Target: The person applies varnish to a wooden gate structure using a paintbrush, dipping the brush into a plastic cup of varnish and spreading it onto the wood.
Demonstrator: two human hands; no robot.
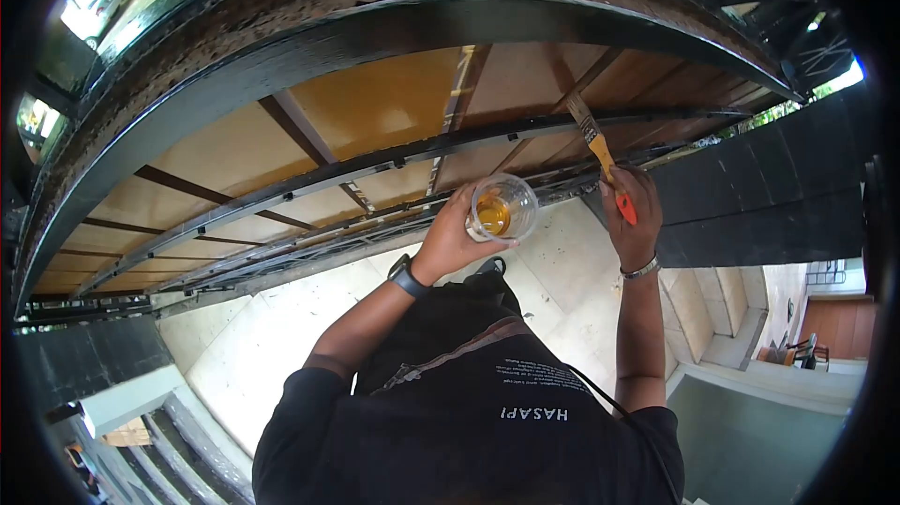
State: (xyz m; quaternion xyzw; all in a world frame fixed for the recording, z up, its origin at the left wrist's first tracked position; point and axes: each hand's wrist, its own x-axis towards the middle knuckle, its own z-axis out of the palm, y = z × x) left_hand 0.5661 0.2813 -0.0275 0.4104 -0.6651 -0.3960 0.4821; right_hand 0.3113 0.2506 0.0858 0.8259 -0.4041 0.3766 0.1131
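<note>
My left hand [453,235] is wrapped round a clear plastic cup [520,195] with amber liquid [493,214] in the bottom. In my right hand [633,210] is a paintbrush [596,142] with a yellow and orange-red handle, gripped by the handle. Its bristles point up and overlap the brown wooden panel [525,83] behind the black rails. Farther left along the same framework, one panel [375,106] is a glossy golden yellow and others are paler tan.
A thick black beam [412,29] arches over the panels, and a thinner black rail [436,144] crosses them. Dark walls [764,186] flank both sides. Pale floor tiles [244,355] lie below, with steps [722,303] at the right.
</note>
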